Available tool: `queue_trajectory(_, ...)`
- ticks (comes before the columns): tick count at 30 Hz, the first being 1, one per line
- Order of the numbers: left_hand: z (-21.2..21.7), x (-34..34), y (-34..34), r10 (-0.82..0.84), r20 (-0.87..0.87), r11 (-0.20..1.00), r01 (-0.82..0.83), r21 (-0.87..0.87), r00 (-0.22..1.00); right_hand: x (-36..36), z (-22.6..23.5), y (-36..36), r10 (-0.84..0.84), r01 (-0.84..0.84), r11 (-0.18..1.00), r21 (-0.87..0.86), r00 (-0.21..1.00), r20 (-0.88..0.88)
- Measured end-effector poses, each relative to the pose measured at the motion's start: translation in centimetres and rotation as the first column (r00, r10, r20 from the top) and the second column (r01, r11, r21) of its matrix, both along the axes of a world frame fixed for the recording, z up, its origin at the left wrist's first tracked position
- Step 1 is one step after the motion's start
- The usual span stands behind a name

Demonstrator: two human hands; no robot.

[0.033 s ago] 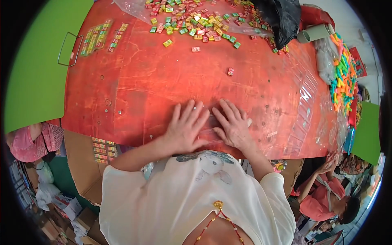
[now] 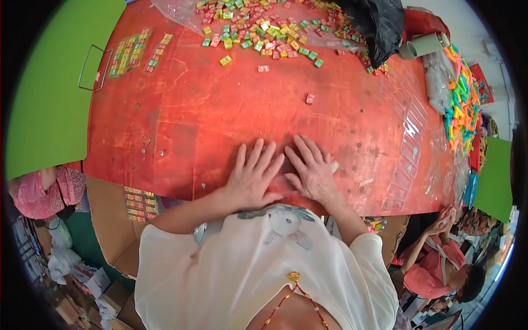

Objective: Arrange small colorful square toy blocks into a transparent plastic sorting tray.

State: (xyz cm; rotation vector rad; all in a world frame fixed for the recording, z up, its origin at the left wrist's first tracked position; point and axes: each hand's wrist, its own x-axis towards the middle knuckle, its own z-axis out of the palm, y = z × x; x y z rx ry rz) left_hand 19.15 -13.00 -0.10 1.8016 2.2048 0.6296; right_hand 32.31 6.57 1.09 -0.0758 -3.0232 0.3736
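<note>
My left hand [image 2: 253, 175] rests palm down on the red tabletop [image 2: 220, 115], fingers spread and pointing away from me. Beside it, a small gap apart, my right hand [image 2: 313, 171] lies in the same way with its fingers stretched out. Nothing is gripped in either; whatever lies under the palms is hidden. A small pale scrap [image 2: 334, 166] touches the right hand's outer edge. Farther off, one small red box [image 2: 310, 98] lies alone, and a pinkish one [image 2: 263, 69] sits nearer the heap of tiny red, yellow and green boxes [image 2: 275, 38].
Packed sheets of little boxes [image 2: 129, 52] lie at the far left. Clear plastic trays [image 2: 410, 132] are at the right, near a black bag [image 2: 379, 27] and colourful plastic pieces [image 2: 465, 110]. A cardboard box [image 2: 113, 220] stands below the left edge. Another person [image 2: 440, 258] sits at right.
The clear plastic visible between my hands in the other frame no longer shows there. My left hand has shifted slightly toward me; the right has barely moved.
</note>
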Motion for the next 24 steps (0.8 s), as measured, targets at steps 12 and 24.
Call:
queue_trajectory(12,0.5,-10.8,4.7,-0.109,-0.153,0.984,0.085,-0.155,0.982,-7.1,0.1,1.0,-0.236,0.230,0.972,-0.052,0.949,-0.210)
queue_trajectory(24,-0.4,-21.4,7.5,0.444,-0.407,0.872,-0.490,-0.009,0.798,-13.8,-2.7,10.3,-0.329,0.326,0.944,-0.052,0.923,-0.198)
